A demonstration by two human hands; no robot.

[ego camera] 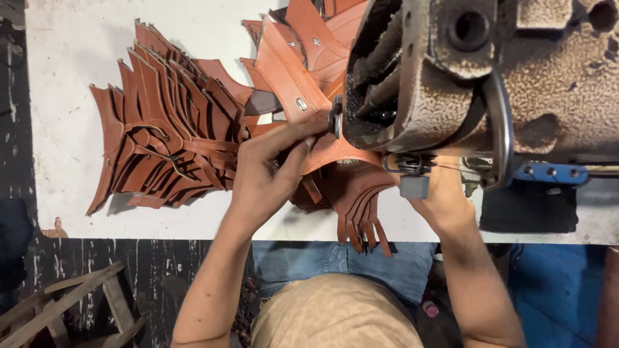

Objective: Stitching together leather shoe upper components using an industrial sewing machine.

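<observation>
My left hand [267,169] pinches a tan leather piece [335,151] with white stitching and guides it under the head of a worn industrial sewing machine [451,71]. My right hand [442,193] sits below the machine head, mostly hidden behind it, resting on the same leather; its fingers cannot be seen. Several leather straps [361,219] hang from the piece over the table's front edge.
A fanned stack of cut brown leather pieces [161,138] lies on the white table [64,58] to the left. More stitched pieces with metal snaps [303,45] rise at the back. A wooden frame [71,303] stands on the floor, lower left.
</observation>
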